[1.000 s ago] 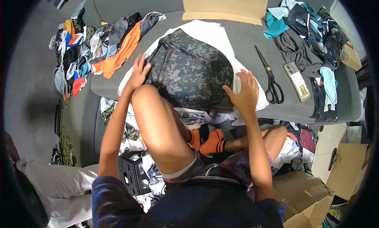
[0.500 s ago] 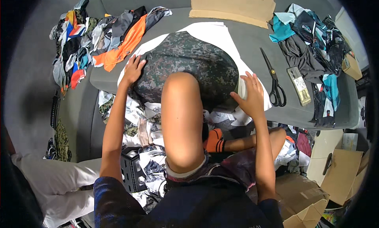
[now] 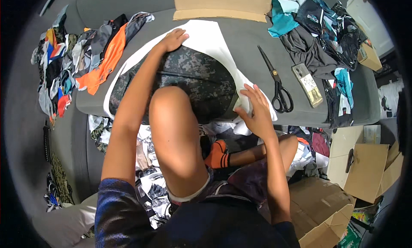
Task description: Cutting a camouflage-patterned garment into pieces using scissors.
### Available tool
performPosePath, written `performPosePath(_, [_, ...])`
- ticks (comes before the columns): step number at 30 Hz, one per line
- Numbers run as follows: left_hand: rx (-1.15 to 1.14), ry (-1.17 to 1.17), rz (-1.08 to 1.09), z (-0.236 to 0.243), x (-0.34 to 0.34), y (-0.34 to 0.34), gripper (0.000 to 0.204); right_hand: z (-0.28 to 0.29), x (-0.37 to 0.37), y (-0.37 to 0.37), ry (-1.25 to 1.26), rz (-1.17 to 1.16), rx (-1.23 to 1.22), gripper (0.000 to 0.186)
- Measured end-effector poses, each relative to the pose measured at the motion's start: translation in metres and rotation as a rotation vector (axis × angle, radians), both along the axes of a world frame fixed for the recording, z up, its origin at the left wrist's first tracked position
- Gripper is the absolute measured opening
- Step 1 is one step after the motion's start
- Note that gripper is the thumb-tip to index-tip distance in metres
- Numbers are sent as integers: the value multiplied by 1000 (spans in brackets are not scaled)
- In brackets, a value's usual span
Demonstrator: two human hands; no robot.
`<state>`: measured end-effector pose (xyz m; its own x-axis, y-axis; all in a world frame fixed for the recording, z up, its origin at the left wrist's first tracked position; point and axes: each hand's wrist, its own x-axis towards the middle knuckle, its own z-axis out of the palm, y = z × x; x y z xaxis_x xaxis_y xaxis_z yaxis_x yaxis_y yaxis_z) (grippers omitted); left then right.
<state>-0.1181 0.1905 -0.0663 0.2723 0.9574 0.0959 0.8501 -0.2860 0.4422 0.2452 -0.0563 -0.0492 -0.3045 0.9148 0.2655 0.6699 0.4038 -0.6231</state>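
A dark digital-camouflage cloth piece (image 3: 189, 72) with a wide white border (image 3: 206, 35) lies spread on a grey sofa seat, its near edge hanging behind my raised knee. My left hand (image 3: 174, 39) rests open and flat at the cloth's far edge, where the white meets the camouflage. At the right edge of the piece, my right hand (image 3: 256, 112) is open, thumb and fingers apart, touching the white border. Large black-handled scissors (image 3: 277, 82) lie on the seat to the right of the cloth, blades pointing away. A phone (image 3: 307, 85) in a patterned case lies beyond them.
Heaped cloth scraps (image 3: 81, 59) lie at the left, with teal, grey and black clothes (image 3: 317, 37) at the far right. A cardboard sheet (image 3: 223, 5) leans at the back. More scraps (image 3: 156, 192) cover the floor below my leg. An opened carton (image 3: 322, 209) stands at the lower right.
My left hand has moved from the cloth's left edge up to its far edge. The right hand stays at the right edge. The whole view has shifted, so things sit further left.
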Motion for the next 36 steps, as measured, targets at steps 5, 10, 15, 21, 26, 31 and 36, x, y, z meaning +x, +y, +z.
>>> performPosePath(5, [-111, 188, -11, -3, 10, 23, 63, -2, -7, 5, -23, -46, 28, 49])
performPosePath(10, [-112, 199, 7, -11, -1, 8, 68, -5, -24, 6, -110, -138, 78, 52])
performPosePath(15, [-22, 189, 93, -29, -10, -26, 70, -3, -28, 0, -143, -182, 89, 55])
performPosePath(21, [-37, 238, 166, -20, 6, -38, 74, -9, -18, -10, -133, -183, 65, 59])
performPosePath(26, [-102, 273, 133, -11, 25, -1, 73, -4, -14, 11, -192, -183, 85, 59])
performPosePath(31, [-134, 357, 97, -17, 28, 23, 76, 1, -8, 12, -151, -176, 77, 57])
performPosePath(36, [-225, 428, 49, -8, 33, 37, 79, 23, -10, 5, -181, -361, -174, 49])
